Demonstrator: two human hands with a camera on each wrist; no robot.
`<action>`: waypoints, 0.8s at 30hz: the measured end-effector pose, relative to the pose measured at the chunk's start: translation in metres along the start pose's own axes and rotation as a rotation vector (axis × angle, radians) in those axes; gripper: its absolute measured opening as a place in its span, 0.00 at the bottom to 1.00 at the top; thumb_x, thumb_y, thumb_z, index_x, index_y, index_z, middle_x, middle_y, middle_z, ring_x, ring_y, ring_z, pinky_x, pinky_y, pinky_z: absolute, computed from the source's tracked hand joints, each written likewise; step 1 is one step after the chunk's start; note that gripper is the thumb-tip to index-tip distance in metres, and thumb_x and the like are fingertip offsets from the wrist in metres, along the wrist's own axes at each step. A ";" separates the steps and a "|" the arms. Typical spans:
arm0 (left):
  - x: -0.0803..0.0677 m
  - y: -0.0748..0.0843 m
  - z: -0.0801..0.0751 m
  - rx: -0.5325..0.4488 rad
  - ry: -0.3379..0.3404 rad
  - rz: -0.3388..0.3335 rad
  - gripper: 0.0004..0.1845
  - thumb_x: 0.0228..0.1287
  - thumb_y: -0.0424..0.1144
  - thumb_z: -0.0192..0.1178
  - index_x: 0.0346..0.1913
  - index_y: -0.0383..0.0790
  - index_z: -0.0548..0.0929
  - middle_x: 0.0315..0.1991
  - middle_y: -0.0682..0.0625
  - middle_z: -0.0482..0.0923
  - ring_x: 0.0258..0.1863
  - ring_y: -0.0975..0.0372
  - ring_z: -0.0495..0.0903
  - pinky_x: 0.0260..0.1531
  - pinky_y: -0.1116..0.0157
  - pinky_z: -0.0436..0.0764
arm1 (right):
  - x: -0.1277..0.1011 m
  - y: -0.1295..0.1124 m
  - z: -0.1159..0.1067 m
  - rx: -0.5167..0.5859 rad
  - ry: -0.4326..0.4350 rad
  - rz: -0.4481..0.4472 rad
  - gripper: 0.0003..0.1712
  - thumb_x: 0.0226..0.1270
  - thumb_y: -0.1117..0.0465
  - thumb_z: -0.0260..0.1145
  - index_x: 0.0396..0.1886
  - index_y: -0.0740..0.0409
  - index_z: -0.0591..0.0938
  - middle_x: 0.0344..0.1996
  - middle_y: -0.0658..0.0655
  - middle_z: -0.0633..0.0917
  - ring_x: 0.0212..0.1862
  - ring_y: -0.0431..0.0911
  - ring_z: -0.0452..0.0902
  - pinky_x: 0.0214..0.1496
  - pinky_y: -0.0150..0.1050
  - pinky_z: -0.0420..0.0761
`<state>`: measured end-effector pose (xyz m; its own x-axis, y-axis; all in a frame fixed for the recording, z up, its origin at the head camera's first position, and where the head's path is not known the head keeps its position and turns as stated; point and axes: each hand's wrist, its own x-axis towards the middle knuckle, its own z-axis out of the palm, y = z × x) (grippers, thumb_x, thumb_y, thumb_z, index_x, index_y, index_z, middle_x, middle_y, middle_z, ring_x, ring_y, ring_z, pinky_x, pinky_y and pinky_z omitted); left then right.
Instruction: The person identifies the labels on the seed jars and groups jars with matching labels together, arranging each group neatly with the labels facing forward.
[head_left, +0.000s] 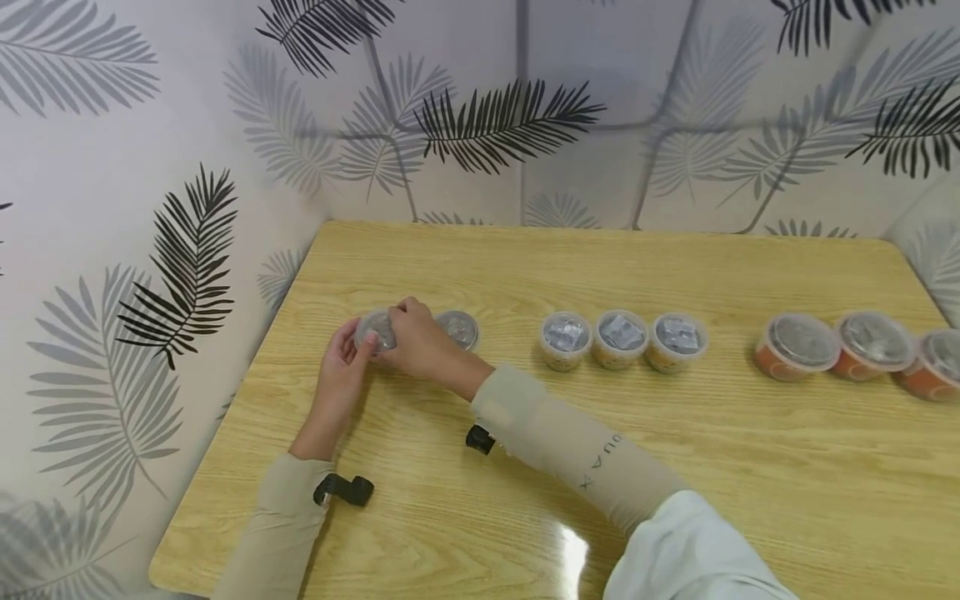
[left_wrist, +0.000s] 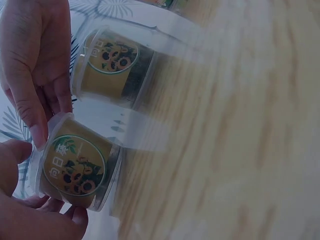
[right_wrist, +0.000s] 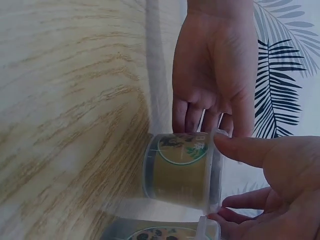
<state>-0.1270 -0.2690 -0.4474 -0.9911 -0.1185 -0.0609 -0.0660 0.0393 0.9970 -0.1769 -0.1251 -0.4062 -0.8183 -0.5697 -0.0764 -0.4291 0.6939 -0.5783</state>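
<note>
- Sitting on the wooden table (head_left: 525, 275), near its left end: a small clear cup (head_left: 377, 331) with a see-through lid and a yellow-brown band round its side.
- Showing on that band, in the left wrist view (left_wrist: 75, 167): a round green-ringed sticker with sunflowers and some writing.
- Looking see-through at the top and bottom rims in the right wrist view (right_wrist: 182, 170), with the same green-ringed sticker on the side.
- Held from both sides by two hands.
- Left hand (head_left: 341, 375): on the cup's left side, fingers touching the rim and side, thumb up by the lid; fingers fairly straight, resting against the cup.
- Right hand (head_left: 420, 342): lying over the top and right side of the cup, thumb and fingertips curled round the lid edge, pinching it.
- Standing just beside the held cup, on its right: a second cup (head_left: 457, 329) of the same kind, with the same sunflower sticker (left_wrist: 112, 65); partly hidden behind the right hand.
- Further right, in a row and close together: three small cups with yellow sides (head_left: 622, 339) and silvery packets showing under the lids.
- Near the right edge of the table, well apart from the hands: three orange cups (head_left: 855, 350) with clear lids, side by side.
- Worn on both arms: beige sleeves, with a black strap at each wrist.
- Behind the table: a wall with grey and black leaf shapes (head_left: 502, 125).
</note>
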 end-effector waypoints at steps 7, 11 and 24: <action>0.005 -0.011 0.001 0.014 -0.023 -0.014 0.30 0.71 0.43 0.49 0.70 0.35 0.53 0.68 0.43 0.57 0.65 0.57 0.60 0.58 0.69 0.66 | 0.000 -0.001 -0.003 -0.075 -0.013 -0.010 0.35 0.61 0.47 0.65 0.60 0.65 0.71 0.61 0.59 0.66 0.61 0.49 0.62 0.56 0.37 0.72; 0.007 -0.018 0.002 0.028 -0.025 -0.007 0.31 0.71 0.46 0.49 0.70 0.36 0.53 0.68 0.44 0.57 0.65 0.58 0.60 0.59 0.70 0.66 | -0.001 -0.001 -0.004 -0.100 -0.018 -0.010 0.34 0.61 0.47 0.65 0.60 0.65 0.72 0.61 0.60 0.67 0.61 0.50 0.62 0.57 0.38 0.71; 0.000 -0.004 0.006 0.028 -0.086 -0.015 0.32 0.71 0.43 0.49 0.70 0.34 0.50 0.69 0.43 0.53 0.68 0.57 0.55 0.61 0.66 0.64 | -0.005 -0.001 -0.002 -0.149 -0.007 0.018 0.35 0.62 0.45 0.63 0.60 0.65 0.71 0.63 0.60 0.66 0.64 0.51 0.60 0.58 0.39 0.71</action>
<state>-0.1277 -0.2630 -0.4522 -0.9961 -0.0339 -0.0811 -0.0832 0.0655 0.9944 -0.1736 -0.1221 -0.4034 -0.8240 -0.5592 -0.0916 -0.4667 0.7614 -0.4499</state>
